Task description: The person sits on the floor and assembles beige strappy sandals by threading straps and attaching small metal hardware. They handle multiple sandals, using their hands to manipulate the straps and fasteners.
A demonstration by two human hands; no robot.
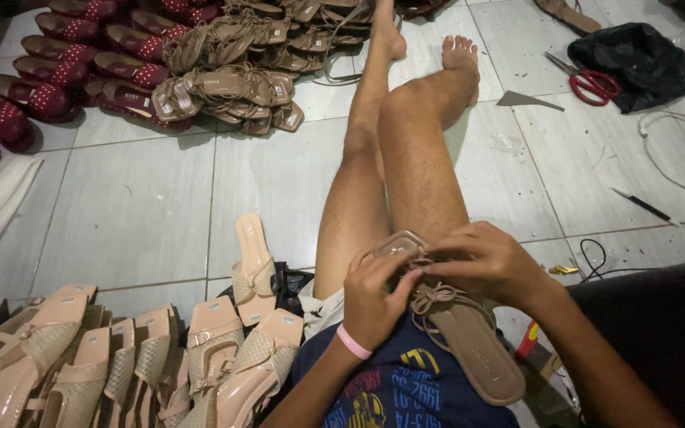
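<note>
The tan lace-up sandal [457, 329] lies along my right thigh, its long axis running toe up-left toward my knee, heel down-right over my shorts. My left hand [374, 297] and right hand [489, 261] both pinch its laces near the toe. Pale sandals [120, 364] crowd my left; bare floor tiles [144, 206] lie open ahead

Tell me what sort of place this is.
Probably a small home sandal-making workshop, with the work done on a tiled floor. Batches of beige sandals, brown sandals and dark red shoes lie around, with red-handled scissors nearby. Both hands, left and right, work a lace-up sandal.
</note>
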